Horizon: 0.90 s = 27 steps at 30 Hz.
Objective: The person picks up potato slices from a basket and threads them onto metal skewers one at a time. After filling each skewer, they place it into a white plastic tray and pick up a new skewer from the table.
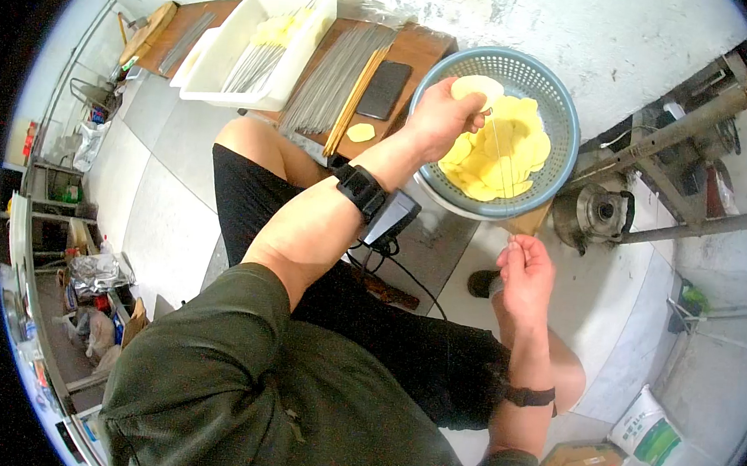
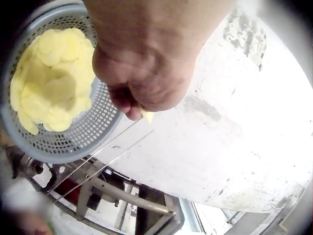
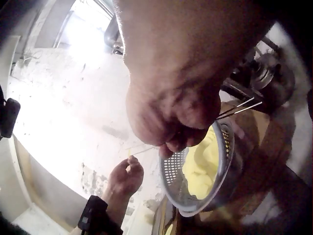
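Observation:
Over the basket, my left hand [image 1: 446, 121] pinches a pale yellow slice [image 1: 477, 90], likely potato, between thumb and fingers. Lower and to the right, my right hand [image 1: 526, 278] grips two thin metal skewers [image 1: 502, 160], which run up toward that slice. In the left wrist view the skewers [image 2: 105, 157] lie side by side, one reaching the edge of the slice [image 2: 147, 115]. Their other ends [image 3: 244, 106] stick out behind the right hand [image 3: 171, 117] in the right wrist view. Many more slices [image 1: 510, 143] lie heaped in a blue-grey perforated basket [image 1: 565, 99].
A wooden bench [image 1: 421, 44] on the left bears a white tub [image 1: 202, 89] of skewered slices, a bundle of metal skewers [image 1: 337, 70], bamboo sticks [image 1: 357, 102], a black phone [image 1: 383, 90] and a loose slice [image 1: 361, 132]. A metal kettle [image 1: 591, 215] stands right of the basket beside a metal frame [image 1: 693, 125].

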Each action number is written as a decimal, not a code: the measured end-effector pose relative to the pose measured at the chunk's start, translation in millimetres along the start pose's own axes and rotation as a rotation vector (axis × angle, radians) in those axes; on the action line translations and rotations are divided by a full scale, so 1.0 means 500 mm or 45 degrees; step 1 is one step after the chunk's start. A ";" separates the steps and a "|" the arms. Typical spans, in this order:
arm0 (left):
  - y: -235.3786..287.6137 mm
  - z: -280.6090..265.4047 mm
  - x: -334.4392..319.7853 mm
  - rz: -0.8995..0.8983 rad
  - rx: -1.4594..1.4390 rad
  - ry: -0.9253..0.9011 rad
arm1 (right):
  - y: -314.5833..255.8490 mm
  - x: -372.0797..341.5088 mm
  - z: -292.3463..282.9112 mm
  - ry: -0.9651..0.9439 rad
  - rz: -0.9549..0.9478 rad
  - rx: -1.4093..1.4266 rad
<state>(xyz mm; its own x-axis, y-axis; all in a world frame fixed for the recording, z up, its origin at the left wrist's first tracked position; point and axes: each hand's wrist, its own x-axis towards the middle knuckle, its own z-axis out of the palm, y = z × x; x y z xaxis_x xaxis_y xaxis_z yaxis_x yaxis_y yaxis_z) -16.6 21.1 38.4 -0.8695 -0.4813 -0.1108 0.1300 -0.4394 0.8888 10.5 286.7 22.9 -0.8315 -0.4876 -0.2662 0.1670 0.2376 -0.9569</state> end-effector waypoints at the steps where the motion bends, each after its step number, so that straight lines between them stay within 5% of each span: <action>1: 0.000 0.001 -0.002 0.005 0.008 0.003 | 0.003 0.001 0.002 -0.001 0.000 0.000; 27: -0.040 0.034 -0.021 0.198 0.326 -0.018 | 0.000 -0.013 0.021 0.042 0.158 0.107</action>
<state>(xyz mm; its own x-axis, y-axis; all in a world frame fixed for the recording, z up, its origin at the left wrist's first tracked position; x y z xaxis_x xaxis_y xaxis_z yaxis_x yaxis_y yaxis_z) -18.3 47.9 29.3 -0.8555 -0.5162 0.0403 0.1394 -0.1546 0.9781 21.2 281.2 23.5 -0.8184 -0.4308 -0.3804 0.3122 0.2224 -0.9236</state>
